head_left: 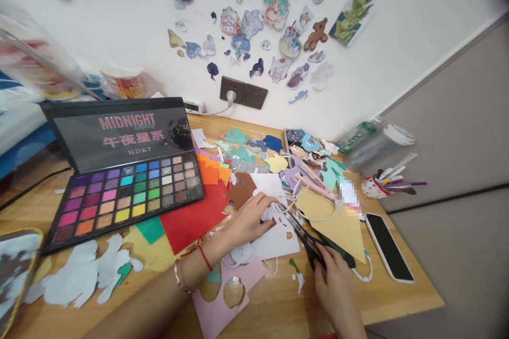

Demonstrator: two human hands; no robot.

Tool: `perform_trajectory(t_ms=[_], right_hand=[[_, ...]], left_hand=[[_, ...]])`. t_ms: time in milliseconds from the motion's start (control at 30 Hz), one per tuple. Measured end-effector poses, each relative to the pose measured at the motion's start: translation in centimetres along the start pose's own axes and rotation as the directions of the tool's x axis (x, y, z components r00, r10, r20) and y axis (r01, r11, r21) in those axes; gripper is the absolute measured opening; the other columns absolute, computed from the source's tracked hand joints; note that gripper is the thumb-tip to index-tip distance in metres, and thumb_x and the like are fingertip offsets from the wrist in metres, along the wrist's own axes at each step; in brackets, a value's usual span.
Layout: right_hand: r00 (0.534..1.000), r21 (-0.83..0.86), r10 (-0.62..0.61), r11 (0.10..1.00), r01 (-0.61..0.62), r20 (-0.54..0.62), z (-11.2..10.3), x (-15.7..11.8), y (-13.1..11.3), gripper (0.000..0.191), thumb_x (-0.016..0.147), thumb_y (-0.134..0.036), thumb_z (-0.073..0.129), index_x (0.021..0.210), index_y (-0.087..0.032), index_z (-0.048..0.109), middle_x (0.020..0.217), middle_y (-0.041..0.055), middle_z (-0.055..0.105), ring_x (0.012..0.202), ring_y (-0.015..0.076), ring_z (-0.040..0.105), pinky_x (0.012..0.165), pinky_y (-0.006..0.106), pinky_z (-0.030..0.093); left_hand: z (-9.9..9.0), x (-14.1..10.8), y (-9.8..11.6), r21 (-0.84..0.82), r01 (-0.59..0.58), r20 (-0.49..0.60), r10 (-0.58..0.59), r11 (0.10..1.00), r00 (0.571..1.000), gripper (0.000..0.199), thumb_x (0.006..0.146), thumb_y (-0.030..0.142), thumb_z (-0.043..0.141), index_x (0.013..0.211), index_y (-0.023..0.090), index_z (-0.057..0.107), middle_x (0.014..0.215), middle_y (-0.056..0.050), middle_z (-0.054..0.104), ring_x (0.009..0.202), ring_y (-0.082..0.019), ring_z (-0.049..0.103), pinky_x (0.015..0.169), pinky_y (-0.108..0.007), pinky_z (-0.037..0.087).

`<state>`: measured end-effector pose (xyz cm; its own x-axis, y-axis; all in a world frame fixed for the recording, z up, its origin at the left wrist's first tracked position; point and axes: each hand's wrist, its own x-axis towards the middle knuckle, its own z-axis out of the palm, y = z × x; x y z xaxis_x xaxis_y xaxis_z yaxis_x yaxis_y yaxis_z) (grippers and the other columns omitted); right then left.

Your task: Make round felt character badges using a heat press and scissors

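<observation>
My left hand lies over a white sheet of paper, fingers stretched forward and thumb apart. A small brown scrap shows on the white between its thumb and fingers. My right hand grips a pair of scissors by the black handles. Their metal blades point up and left, with the tips close to my left fingertips. A brown paper piece lies beyond my left hand. To the right of the blades is a yellow sheet, with a white cord looped at its upper left.
An opened eyeshadow palette stands on the left. Red paper, cut pink paper and white cutouts surround my arm. A phone, a brush holder and a lidded cup are at the right.
</observation>
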<state>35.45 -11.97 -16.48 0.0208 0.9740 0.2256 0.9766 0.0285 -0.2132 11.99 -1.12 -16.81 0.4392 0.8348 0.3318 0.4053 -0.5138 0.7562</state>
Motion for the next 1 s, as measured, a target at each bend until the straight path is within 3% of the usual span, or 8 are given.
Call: perform_trajectory(t_ms=[167, 300, 400, 500, 633, 800, 900, 1000], right_hand=[[0.991, -0.059, 0.108, 0.993, -0.104, 0.084, -0.1, 0.3, 1.0, 0.034, 0.082, -0.019, 0.035, 0.109, -0.01, 0.053, 0.106, 0.0151, 0.059, 0.098, 0.0252, 0.057, 0.085, 0.037, 0.045], [0.94, -0.182, 0.243, 0.962, -0.203, 0.239, -1.1, 1.6, 0.7, 0.031, 0.08, -0.021, 0.042, 0.103, -0.009, 0.059, 0.108, 0.0156, 0.059, 0.094, 0.0269, 0.059, 0.082, 0.038, 0.044], [0.922, -0.219, 0.255, 0.956, -0.195, 0.293, -1.9, 2.2, 0.4, 0.029, 0.079, -0.02, 0.045, 0.102, -0.01, 0.061, 0.107, 0.0149, 0.06, 0.094, 0.0279, 0.059, 0.082, 0.038, 0.044], [0.924, -0.204, 0.24, 0.962, -0.183, 0.299, -2.0, 2.4, 0.2, 0.029, 0.079, -0.018, 0.046, 0.1, -0.008, 0.061, 0.104, 0.0141, 0.061, 0.094, 0.0262, 0.059, 0.082, 0.035, 0.044], [0.933, -0.196, 0.224, 0.965, -0.173, 0.28, -1.7, 2.1, 0.1, 0.03, 0.08, -0.017, 0.044, 0.103, -0.007, 0.06, 0.104, 0.015, 0.06, 0.097, 0.025, 0.057, 0.085, 0.033, 0.042], [0.93, -0.19, 0.228, 0.966, -0.178, 0.289, -1.7, 2.3, -0.1, 0.031, 0.08, -0.016, 0.043, 0.104, -0.007, 0.06, 0.104, 0.0145, 0.06, 0.099, 0.0244, 0.056, 0.087, 0.032, 0.04], [0.914, -0.19, 0.243, 0.964, -0.188, 0.325, -2.2, 3.1, -0.3, 0.027, 0.077, -0.018, 0.045, 0.097, -0.01, 0.062, 0.1, 0.012, 0.061, 0.095, 0.0234, 0.058, 0.08, 0.031, 0.042], [0.893, -0.21, 0.266, 0.957, -0.2, 0.363, -3.0, 4.1, -0.6, 0.018, 0.072, -0.021, 0.05, 0.082, -0.016, 0.063, 0.092, 0.0092, 0.063, 0.085, 0.0237, 0.061, 0.068, 0.03, 0.042]], left_hand=[[0.0, 0.1, -0.1, -0.116, 0.015, -0.033, -0.019, 0.993, 0.999, 0.039, 0.078, 0.007, 0.048, 0.114, 0.02, 0.045, 0.097, -0.004, 0.051, 0.084, -0.015, 0.053, 0.071, -0.024, 0.044], [0.1, 0.2, -0.2, -0.152, 0.027, -0.048, -0.035, 0.988, 0.998, 0.029, 0.078, 0.008, 0.05, 0.106, 0.017, 0.051, 0.084, -0.002, 0.057, 0.071, -0.013, 0.054, 0.066, -0.023, 0.045], [0.0, 0.2, -0.1, -0.159, 0.047, -0.06, -0.057, 0.986, 0.997, 0.017, 0.084, 0.013, 0.047, 0.098, 0.016, 0.056, 0.083, -0.002, 0.062, 0.07, -0.012, 0.057, 0.065, -0.022, 0.045], [-0.1, 0.2, 0.1, -0.14, 0.054, -0.054, -0.062, 0.989, 0.997, 0.018, 0.088, 0.014, 0.043, 0.093, 0.018, 0.059, 0.084, -0.001, 0.066, 0.071, -0.012, 0.059, 0.065, -0.022, 0.045], [-0.8, 0.6, 0.1, -0.051, 0.067, -0.033, -0.069, 0.996, 0.997, 0.02, 0.087, 0.013, 0.042, 0.093, 0.018, 0.06, 0.086, -0.001, 0.066, 0.078, -0.014, 0.059, 0.071, -0.024, 0.045], [-3.6, 1.5, -0.2, 0.17, 0.122, 0.027, -0.129, 0.978, 0.991, 0.022, 0.084, 0.011, 0.042, 0.089, 0.017, 0.063, 0.08, -0.005, 0.062, 0.079, -0.02, 0.058, 0.071, -0.03, 0.045], [-5.3, 1.6, -0.3, 0.313, 0.136, 0.059, -0.162, 0.94, 0.985, 0.019, 0.079, 0.008, 0.045, 0.08, 0.013, 0.063, 0.083, -0.011, 0.058, 0.083, -0.025, 0.056, 0.072, -0.036, 0.044], [-6.0, 1.6, -0.2, 0.412, 0.128, 0.056, -0.165, 0.902, 0.985, 0.018, 0.079, 0.008, 0.046, 0.088, 0.009, 0.062, 0.094, -0.015, 0.055, 0.092, -0.029, 0.052, 0.077, -0.043, 0.043]])
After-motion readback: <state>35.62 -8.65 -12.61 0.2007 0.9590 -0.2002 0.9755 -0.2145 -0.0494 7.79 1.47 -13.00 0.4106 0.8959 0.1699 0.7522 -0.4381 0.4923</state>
